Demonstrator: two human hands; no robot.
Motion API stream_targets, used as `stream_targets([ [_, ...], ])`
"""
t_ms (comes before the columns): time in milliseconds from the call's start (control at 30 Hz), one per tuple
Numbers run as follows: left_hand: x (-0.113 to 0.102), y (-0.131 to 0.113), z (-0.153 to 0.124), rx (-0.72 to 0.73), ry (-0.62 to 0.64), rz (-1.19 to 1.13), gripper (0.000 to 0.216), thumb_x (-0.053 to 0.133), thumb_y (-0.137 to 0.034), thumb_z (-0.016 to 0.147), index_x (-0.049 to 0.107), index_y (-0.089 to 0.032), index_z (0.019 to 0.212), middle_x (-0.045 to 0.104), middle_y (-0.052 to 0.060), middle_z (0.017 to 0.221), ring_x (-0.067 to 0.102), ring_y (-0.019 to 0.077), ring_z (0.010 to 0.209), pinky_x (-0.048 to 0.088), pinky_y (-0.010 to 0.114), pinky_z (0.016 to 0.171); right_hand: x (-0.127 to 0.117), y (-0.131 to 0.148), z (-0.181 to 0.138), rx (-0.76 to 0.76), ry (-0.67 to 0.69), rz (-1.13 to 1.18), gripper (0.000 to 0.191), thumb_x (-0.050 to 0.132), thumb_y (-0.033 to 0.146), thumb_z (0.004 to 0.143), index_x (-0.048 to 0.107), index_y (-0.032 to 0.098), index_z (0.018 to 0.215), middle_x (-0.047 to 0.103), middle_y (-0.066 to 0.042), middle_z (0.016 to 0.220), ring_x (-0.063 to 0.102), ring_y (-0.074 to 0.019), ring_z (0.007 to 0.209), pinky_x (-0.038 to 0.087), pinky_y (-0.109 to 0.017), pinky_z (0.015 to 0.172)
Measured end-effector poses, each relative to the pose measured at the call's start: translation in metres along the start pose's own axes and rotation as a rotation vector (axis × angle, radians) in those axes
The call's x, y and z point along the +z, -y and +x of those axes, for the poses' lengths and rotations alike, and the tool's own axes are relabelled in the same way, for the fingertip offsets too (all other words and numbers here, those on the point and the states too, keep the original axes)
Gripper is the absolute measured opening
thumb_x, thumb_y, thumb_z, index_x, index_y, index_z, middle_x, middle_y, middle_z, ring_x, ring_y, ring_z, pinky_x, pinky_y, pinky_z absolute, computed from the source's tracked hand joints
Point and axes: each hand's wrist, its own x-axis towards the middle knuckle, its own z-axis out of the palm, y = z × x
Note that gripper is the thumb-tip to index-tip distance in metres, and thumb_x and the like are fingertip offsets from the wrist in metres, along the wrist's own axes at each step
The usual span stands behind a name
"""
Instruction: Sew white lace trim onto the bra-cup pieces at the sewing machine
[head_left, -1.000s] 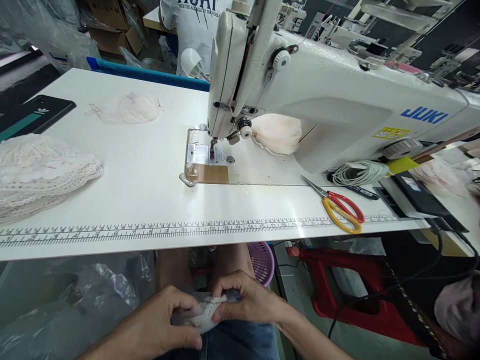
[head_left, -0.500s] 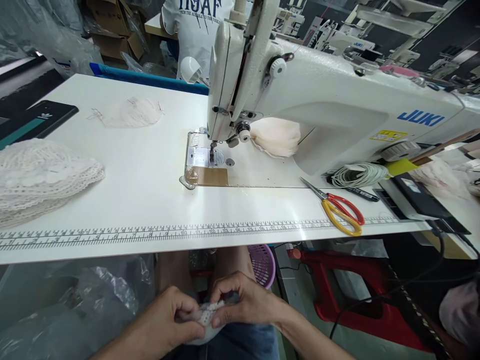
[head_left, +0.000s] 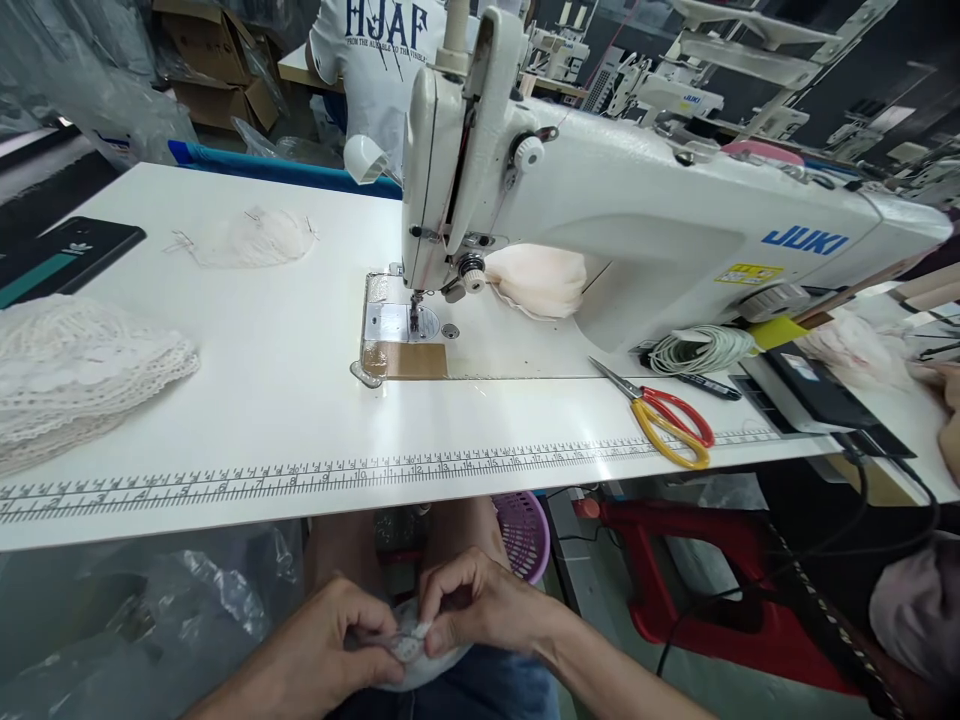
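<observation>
Pinching a small white lace piece (head_left: 411,652) from both sides, the left hand (head_left: 334,645) and the right hand (head_left: 480,608) are meeting low over the lap, below the front edge of the white surface (head_left: 285,400). Each grip is clenched on the fabric, thumbs and fingertips closing at its top edge. The fingers are covering most of the piece. Only a short trimmed strip between the fingertips and a pale bulge under the hands are showing, so its full outline is hard to make out. The part that shows is running roughly side to side, from one hand to the other. Both forearms are being cut off by the bottom of the view.

A crumpled clear plastic bag (head_left: 150,620) is lying to the left of the hands, and a purple basket (head_left: 526,530) is peeking out from under the surface just beyond them.

A printed ruler strip (head_left: 300,478) is running along the surface's near edge. Red and yellow scissors (head_left: 667,425) are lying to the right, blades pointing left and away. A stack of white lace (head_left: 75,370) is sitting at the left, partly out of view. Farther back, a white sewing machine (head_left: 637,210) is standing, with peach fabric cups (head_left: 536,282) tucked under its arm. Beyond it, a person in a white shirt (head_left: 375,50) is showing only as a torso.
</observation>
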Motion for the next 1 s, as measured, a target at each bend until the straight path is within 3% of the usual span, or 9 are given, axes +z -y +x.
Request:
stream_targets([
  [200,0.002,0.003,0.001,-0.015,0.011,-0.006,0.02,0.062,-0.026,0.068,0.058,-0.014,0.052,0.034,-0.007,0.052,0.034,0.0101,0.055,0.022,0.021,0.052,0.003,0.01,-0.004,0.004,0.003,-0.104,0.043,0.08,0.051,0.053,0.071,0.015,0.075,0.058,0.003,0.064,0.046,-0.007,0.058,0.037,-0.019,0.056],
  [333,0.005,0.001,0.001,-0.023,0.002,0.015,0.028,0.061,-0.026,0.068,0.046,-0.016,0.047,0.028,-0.007,0.051,0.029,0.0094,0.054,0.019,0.022,0.05,0.007,0.012,-0.004,0.001,0.009,-0.091,0.046,0.081,0.053,0.05,0.07,0.015,0.073,0.058,0.003,0.063,0.047,-0.007,0.056,0.037,-0.019,0.056],
  [467,0.003,-0.004,-0.002,-0.021,0.042,-0.026,0.037,0.064,-0.027,0.066,0.035,-0.018,0.045,0.026,-0.007,0.049,0.027,0.0088,0.052,0.018,0.022,0.049,0.01,0.003,0.0,0.038,0.048,0.072,0.048,0.082,0.054,0.045,0.068,0.013,0.066,0.06,0.002,0.064,0.05,-0.0073,0.055,0.04,-0.021,0.058],
  [633,0.001,-0.002,-0.004,-0.038,0.043,-0.058,0.023,0.064,-0.026,0.066,0.05,-0.016,0.05,0.035,-0.007,0.051,0.035,0.01,0.056,0.022,0.02,0.051,0.009,-0.004,0.001,0.072,0.035,0.131,0.049,0.08,0.056,0.049,0.066,0.012,0.066,0.058,0.002,0.063,0.048,-0.0057,0.054,0.036,-0.02,0.056],
  [833,0.006,0.001,-0.002,-0.056,-0.005,0.003,0.03,0.062,-0.029,0.067,0.042,-0.017,0.048,0.027,-0.008,0.049,0.028,0.0088,0.052,0.018,0.022,0.048,0.009,0.006,-0.005,-0.019,0.04,-0.065,0.049,0.083,0.051,0.044,0.063,0.015,0.069,0.053,0.007,0.061,0.043,-0.0059,0.055,0.036,-0.018,0.055],
  [933,0.006,0.001,-0.002,-0.049,-0.012,0.006,0.031,0.061,-0.028,0.067,0.04,-0.017,0.048,0.025,-0.007,0.051,0.027,0.0089,0.053,0.017,0.022,0.049,0.01,0.007,-0.005,-0.022,0.03,-0.083,0.042,0.08,0.049,0.055,0.062,0.014,0.069,0.053,0.006,0.061,0.042,-0.0057,0.055,0.034,-0.018,0.054],
  [1000,0.004,0.003,-0.003,-0.037,0.02,-0.01,0.027,0.062,-0.031,0.068,0.047,-0.016,0.051,0.029,-0.007,0.054,0.031,0.0097,0.057,0.019,0.021,0.051,0.008,0.005,-0.004,-0.006,0.023,-0.053,0.038,0.079,0.046,0.059,0.063,0.013,0.069,0.055,0.005,0.062,0.043,-0.0056,0.055,0.034,-0.018,0.055],
])
